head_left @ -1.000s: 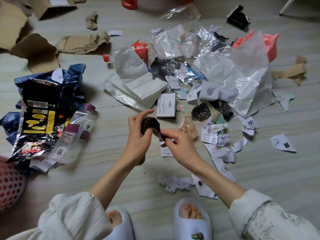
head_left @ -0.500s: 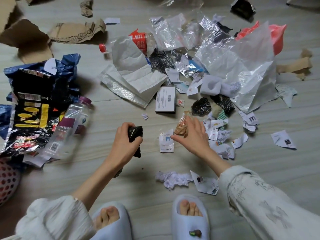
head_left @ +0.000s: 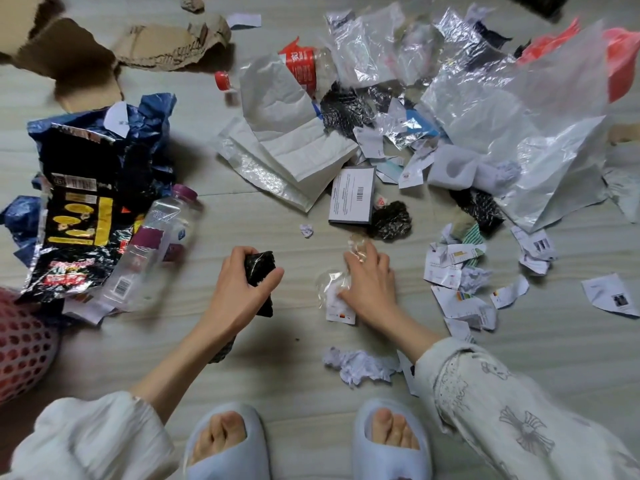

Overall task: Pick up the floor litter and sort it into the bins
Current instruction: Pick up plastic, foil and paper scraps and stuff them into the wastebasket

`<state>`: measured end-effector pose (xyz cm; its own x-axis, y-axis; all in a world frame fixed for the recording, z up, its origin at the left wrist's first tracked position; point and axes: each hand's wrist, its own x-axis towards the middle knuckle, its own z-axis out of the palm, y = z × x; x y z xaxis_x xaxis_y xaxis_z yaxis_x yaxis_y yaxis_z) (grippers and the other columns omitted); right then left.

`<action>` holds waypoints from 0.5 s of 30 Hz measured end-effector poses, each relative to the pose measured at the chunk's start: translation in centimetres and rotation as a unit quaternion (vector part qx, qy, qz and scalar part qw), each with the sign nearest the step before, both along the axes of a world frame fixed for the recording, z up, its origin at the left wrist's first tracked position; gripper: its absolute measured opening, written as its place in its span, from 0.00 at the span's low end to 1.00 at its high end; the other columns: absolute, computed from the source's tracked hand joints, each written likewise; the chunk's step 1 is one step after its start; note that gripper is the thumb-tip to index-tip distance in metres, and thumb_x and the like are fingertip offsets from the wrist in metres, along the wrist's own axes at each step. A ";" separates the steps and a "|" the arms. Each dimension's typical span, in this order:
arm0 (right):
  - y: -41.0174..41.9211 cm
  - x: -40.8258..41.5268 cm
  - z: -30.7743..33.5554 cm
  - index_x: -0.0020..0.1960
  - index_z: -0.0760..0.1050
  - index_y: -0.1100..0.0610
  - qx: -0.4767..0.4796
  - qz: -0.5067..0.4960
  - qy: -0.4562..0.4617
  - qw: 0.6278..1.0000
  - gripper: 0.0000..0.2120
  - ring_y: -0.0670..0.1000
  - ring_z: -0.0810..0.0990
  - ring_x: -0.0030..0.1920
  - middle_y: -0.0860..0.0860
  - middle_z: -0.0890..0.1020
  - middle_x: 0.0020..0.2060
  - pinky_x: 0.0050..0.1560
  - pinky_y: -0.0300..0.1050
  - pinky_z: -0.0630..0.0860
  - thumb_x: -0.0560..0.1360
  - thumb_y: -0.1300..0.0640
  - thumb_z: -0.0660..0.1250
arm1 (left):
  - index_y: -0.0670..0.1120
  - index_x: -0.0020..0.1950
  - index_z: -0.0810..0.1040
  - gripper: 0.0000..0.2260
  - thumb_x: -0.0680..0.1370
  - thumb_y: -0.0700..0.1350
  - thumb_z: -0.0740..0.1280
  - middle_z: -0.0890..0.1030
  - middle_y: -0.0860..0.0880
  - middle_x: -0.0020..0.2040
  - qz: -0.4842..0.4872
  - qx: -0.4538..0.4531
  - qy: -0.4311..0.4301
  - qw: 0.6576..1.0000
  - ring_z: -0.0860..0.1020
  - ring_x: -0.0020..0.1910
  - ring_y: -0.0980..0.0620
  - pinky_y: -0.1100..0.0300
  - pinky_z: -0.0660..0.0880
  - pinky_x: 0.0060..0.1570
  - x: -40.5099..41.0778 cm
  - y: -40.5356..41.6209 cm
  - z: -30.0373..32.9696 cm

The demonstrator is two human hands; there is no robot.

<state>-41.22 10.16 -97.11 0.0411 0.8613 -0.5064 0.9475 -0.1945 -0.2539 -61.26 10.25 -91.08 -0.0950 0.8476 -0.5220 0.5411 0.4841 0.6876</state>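
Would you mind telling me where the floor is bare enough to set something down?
Bare floor lies between the clear purple-capped bottle and the dark barcode booklet, and between the left forearm and the crumpled white tissue. The silver plastic pile is crowded.

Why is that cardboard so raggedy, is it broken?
Yes. The brown cardboard at the top left is ripped, with jagged edges, and a second torn piece beside it shows its wavy inside. Nearby, the clear bottle lies tipped on its side.

i crouch over a pale, wood-grain plank floor (head_left: 263, 372); the light is soft and even, leaving only faint shadows.
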 end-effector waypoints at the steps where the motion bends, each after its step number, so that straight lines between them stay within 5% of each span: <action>1: -0.5 -0.5 0.1 0.68 0.63 0.52 0.005 0.007 0.007 1.000 0.27 0.60 0.60 0.66 0.56 0.54 0.73 0.63 0.51 0.65 0.71 0.59 0.67 | 0.53 0.51 0.66 0.24 0.61 0.64 0.63 0.73 0.46 0.51 0.000 0.001 -0.001 1.000 0.75 0.49 0.46 0.45 0.75 0.52 0.0 0.0 -0.1; 6: -2.8 -1.5 0.1 0.66 0.63 0.57 0.007 -0.015 0.086 0.996 0.26 0.59 0.67 0.59 0.58 0.61 0.64 0.57 0.51 0.72 0.70 0.72 0.59 | 0.54 0.50 0.66 0.22 0.62 0.64 0.64 0.74 0.47 0.50 0.002 -0.004 0.000 1.000 0.75 0.50 0.44 0.43 0.75 0.51 -0.4 -0.6 -0.8; 15: -3.2 -1.0 0.1 0.66 0.62 0.56 -0.002 -0.091 0.147 0.985 0.27 0.59 0.73 0.54 0.57 0.67 0.59 0.53 0.47 0.70 0.71 0.74 0.54 | 0.61 0.45 0.66 0.15 0.63 0.63 0.64 0.74 0.47 0.49 0.002 0.002 -0.013 1.000 0.76 0.48 0.42 0.42 0.76 0.49 -0.9 -1.2 -1.0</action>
<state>-42.17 6.96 -97.03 0.0459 0.8514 -0.5226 0.7820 -0.3562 -0.5116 -62.16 9.09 -92.09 -0.0850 0.8493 -0.5211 0.5206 0.4838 0.7035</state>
